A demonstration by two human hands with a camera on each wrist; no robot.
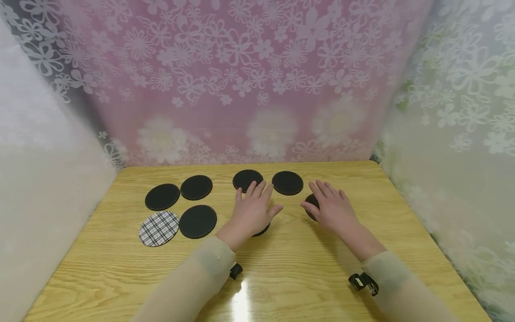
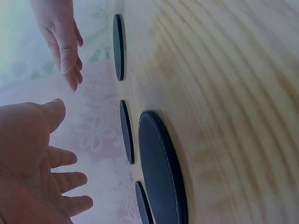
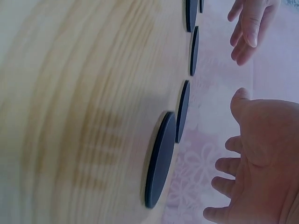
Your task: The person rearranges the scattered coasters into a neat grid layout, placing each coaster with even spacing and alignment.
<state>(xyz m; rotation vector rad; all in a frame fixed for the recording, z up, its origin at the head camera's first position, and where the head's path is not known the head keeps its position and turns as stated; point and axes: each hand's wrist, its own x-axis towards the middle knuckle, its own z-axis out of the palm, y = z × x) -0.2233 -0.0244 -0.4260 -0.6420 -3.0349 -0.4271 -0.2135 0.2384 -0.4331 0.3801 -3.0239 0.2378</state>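
My left hand (image 1: 251,212) hovers over the table, palm down and fingers spread, above a black round coaster (image 1: 263,230) that it mostly hides. In the left wrist view a gap shows between this hand (image 2: 28,161) and the stitched-edge coaster (image 2: 161,172). To the right, my right hand (image 1: 333,209) is also spread and held above another black coaster (image 1: 311,206), partly covering it. The right wrist view has that hand (image 3: 266,154) apart from the coaster (image 3: 161,161) lying flat on the wood. Neither hand holds anything.
Behind the hands lie two black coasters, one at centre (image 1: 246,179) and one beside it (image 1: 287,183). At left are three more black ones (image 1: 198,221) and a white-and-black plaid disc (image 1: 158,228). Floral curtains (image 1: 257,80) border the wooden table (image 1: 301,277).
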